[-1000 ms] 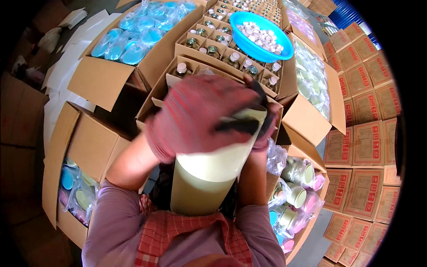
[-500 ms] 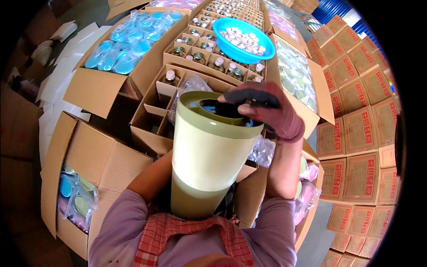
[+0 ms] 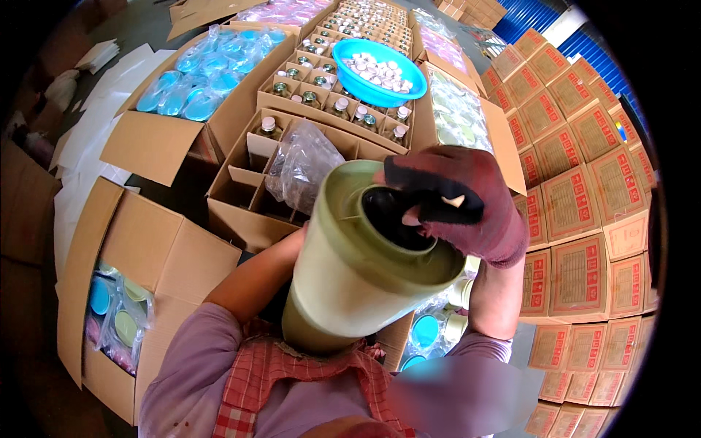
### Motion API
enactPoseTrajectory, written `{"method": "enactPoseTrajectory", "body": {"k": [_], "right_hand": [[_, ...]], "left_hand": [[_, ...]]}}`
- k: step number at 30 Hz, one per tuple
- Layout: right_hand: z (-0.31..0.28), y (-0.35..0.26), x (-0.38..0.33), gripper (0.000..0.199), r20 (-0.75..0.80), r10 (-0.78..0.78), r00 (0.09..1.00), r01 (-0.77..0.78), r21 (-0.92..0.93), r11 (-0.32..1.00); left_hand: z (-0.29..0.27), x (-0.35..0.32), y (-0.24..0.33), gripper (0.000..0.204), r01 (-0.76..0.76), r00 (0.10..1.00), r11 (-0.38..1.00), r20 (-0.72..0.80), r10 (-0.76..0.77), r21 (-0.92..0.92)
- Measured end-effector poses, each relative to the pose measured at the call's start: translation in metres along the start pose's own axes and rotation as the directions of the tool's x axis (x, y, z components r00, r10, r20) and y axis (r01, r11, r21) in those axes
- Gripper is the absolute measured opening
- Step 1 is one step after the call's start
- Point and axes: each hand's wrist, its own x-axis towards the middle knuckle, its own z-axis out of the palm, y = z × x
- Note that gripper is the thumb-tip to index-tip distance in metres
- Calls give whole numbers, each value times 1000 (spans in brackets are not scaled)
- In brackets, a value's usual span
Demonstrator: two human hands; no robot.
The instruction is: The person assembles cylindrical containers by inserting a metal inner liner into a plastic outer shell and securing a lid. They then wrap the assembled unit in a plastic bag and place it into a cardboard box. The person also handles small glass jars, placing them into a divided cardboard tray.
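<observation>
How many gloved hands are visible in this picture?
1: the right hand, at the opening of the green container. The left hand is hidden behind it, possibly gloved too.

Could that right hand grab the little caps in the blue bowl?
Probably, with a stretch: the caps lie uncovered in the blue bowl. But the right hand is busy at the green container and would need to leave it first.

Red print (image 3: 600,274) on stacked brown cartons (image 3: 573,281); wording seemingly too small to read
</observation>
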Motion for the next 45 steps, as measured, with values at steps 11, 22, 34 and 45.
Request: {"method": "enactPoseTrajectory", "body": {"k": [11,22,34,45], "right_hand": [[10,-12,10,28,191,-481,856,484,33,874],[10,10,-10,30,-6,583,813,-545,-358,758],[8,2,20,29,211,-115,971,145,-132,981],[17,4,10,30,108,-153,982,168,-153,974]], "left_hand": [[12,-27,-9,38,23,997,996,72,-29,83],[-24,-24,-4,35,-405,914,253,390,112,878],[-14,-2,-3,32,-30,971,977,237,-22,212],[-10,-13,-3,30,101,971,990,209,-119,97]]}}
